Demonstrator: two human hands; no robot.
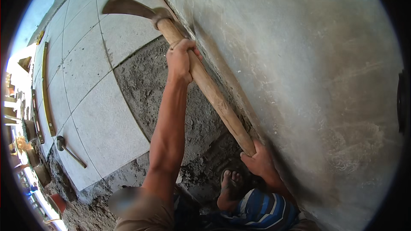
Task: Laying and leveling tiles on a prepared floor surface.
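My left hand (pixel 182 60) is closed round the upper wooden handle (pixel 216 100) of a hoe, a short way below its dark metal head (pixel 130 7), whose blade points left above the tiles. My right hand (pixel 257 158) grips the lower end of the handle, close to the wall (pixel 321 81). Beneath the tool is a patch of rough wet grey mortar (pixel 150 94) between square floor tiles (pixel 115 137) and the wall. My sandaled foot (pixel 229 188) stands on the dark wet mortar below my right hand.
A long yellow level (pixel 48 90) and a mallet (pixel 70 149) lie on the tiles at left. Beside them are a darker straightedge (pixel 37 117), a red bucket (pixel 57 203) and rubble. A bright opening runs along the far left.
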